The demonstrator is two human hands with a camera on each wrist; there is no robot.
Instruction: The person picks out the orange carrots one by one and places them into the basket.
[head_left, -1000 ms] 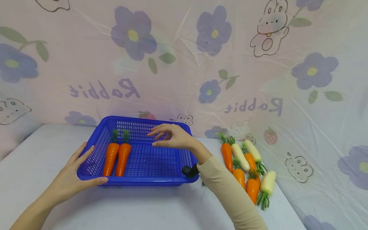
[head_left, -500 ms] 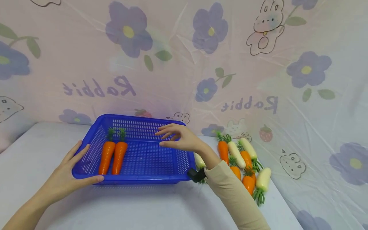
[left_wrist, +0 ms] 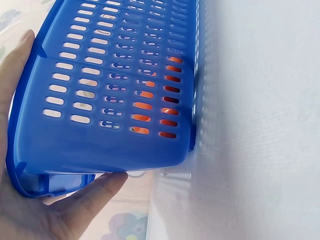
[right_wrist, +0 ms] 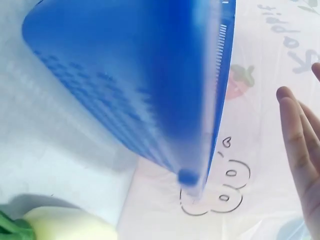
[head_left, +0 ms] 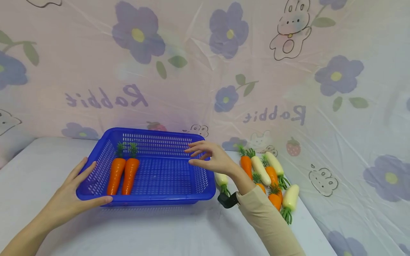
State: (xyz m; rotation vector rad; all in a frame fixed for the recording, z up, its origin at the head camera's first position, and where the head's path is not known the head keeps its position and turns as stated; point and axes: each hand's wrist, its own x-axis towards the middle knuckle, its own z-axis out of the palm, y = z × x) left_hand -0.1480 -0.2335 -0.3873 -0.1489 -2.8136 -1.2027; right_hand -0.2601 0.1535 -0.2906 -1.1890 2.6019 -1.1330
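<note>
My left hand spans the near left corner of a blue plastic basket, thumb along the front rim and fingers spread at the left side. In the left wrist view the straight thumb lies against the outside of the basket. Inside at the left lie one carrot and another carrot, side by side, green tops away from me. Over the basket's right end hovers my right hand, fingers loosely bent, holding nothing. Just below that wrist is a white radish, partly hidden by the arm.
Right of the basket, a loose group of carrots and white radishes lies on the white table, partly behind the right forearm. A dark wrist camera sits on my right wrist. A patterned curtain hangs behind.
My right hand has moved right, from over the basket's inside to its right end, uncovering the nearby white radish. The left hand stays at the corner. The head view has shifted slightly.
</note>
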